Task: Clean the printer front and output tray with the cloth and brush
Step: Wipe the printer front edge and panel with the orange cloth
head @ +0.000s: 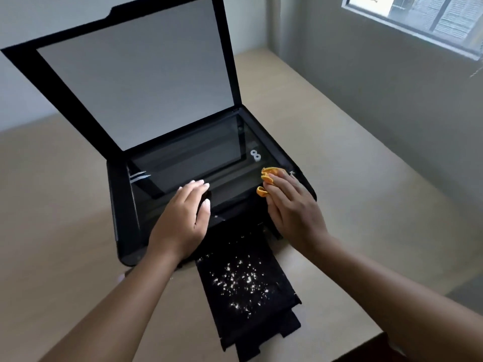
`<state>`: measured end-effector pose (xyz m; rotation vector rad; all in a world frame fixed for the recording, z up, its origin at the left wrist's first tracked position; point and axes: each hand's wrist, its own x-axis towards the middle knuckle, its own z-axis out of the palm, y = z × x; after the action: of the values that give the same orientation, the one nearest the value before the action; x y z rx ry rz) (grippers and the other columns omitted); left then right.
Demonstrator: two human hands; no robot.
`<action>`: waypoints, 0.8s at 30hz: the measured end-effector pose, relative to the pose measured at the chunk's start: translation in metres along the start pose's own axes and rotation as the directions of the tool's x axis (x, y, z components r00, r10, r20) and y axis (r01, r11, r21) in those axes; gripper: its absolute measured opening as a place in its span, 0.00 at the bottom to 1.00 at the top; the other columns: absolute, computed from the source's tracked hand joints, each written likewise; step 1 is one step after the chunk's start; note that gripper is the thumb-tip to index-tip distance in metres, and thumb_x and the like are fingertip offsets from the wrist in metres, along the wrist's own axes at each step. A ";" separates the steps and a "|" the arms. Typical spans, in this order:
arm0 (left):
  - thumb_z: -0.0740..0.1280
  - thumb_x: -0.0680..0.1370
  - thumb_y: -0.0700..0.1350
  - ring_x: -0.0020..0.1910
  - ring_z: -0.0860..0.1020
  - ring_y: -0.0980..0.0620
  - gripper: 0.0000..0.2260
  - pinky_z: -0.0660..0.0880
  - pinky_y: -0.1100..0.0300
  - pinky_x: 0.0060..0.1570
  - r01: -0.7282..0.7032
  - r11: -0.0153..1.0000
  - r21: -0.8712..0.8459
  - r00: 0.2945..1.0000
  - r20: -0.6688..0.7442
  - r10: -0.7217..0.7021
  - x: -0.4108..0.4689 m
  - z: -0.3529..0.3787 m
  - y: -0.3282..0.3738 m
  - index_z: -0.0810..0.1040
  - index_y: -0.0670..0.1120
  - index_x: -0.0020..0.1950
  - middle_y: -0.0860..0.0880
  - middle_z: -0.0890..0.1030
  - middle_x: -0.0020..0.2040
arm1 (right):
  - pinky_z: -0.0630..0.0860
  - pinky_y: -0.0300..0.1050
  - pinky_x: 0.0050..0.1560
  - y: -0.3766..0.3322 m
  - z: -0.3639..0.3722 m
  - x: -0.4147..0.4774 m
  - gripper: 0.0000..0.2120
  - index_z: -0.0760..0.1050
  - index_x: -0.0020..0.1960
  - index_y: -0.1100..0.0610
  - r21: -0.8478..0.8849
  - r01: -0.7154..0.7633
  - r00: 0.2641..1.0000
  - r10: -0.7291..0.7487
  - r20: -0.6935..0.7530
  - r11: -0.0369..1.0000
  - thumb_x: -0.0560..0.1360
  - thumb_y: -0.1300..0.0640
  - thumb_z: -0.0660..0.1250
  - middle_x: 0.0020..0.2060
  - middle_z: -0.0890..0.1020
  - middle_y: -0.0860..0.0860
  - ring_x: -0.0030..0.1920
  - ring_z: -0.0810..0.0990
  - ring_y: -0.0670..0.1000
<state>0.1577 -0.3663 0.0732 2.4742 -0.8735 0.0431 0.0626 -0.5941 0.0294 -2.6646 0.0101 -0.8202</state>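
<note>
Output tray [251,288] extends toward the viewer, black, scattered with white specks. Beyond it, both hands rest on the printer [122,205] front edge — left hand [183,218] flat, fingers spread, gripping nothing; right hand [292,205] pressing an orange cloth [266,176] onto the scanner glass [193,158]. Scanner lid [130,74] stands raised behind. Brush not identifiable.
</note>
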 end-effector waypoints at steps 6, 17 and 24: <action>0.55 0.81 0.45 0.65 0.72 0.58 0.18 0.66 0.66 0.66 0.026 0.989 -0.145 0.995 -0.094 -0.040 -0.005 -0.007 0.004 0.75 0.43 0.67 0.50 0.76 0.65 | 0.64 0.52 0.73 -0.055 0.019 -0.009 0.15 0.76 0.65 0.60 0.104 0.182 0.979 -0.190 0.074 0.978 0.80 0.59 0.61 0.67 0.76 0.56 0.71 0.69 0.54; 0.56 0.78 0.54 0.74 0.65 0.50 0.24 0.59 0.52 0.74 0.129 0.988 0.081 0.992 0.004 -0.130 -0.019 -0.032 -0.043 0.73 0.45 0.70 0.48 0.71 0.72 | 0.77 0.46 0.57 -0.046 -0.023 0.004 0.17 0.75 0.65 0.60 0.277 -0.012 1.000 0.006 0.024 0.961 0.81 0.56 0.58 0.59 0.79 0.54 0.58 0.78 0.53; 0.57 0.78 0.54 0.72 0.67 0.47 0.23 0.62 0.49 0.72 0.087 0.991 0.106 0.996 -0.014 -0.086 -0.016 -0.031 -0.047 0.74 0.43 0.68 0.45 0.73 0.70 | 0.67 0.55 0.71 0.003 -0.002 -0.009 0.15 0.74 0.67 0.60 0.078 -0.315 0.942 0.322 -0.094 0.946 0.82 0.58 0.59 0.68 0.74 0.55 0.73 0.66 0.56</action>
<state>0.1770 -0.3114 0.0758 2.6061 -0.7777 0.0729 0.0543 -0.5962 0.0248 -2.4667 0.4252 -0.8358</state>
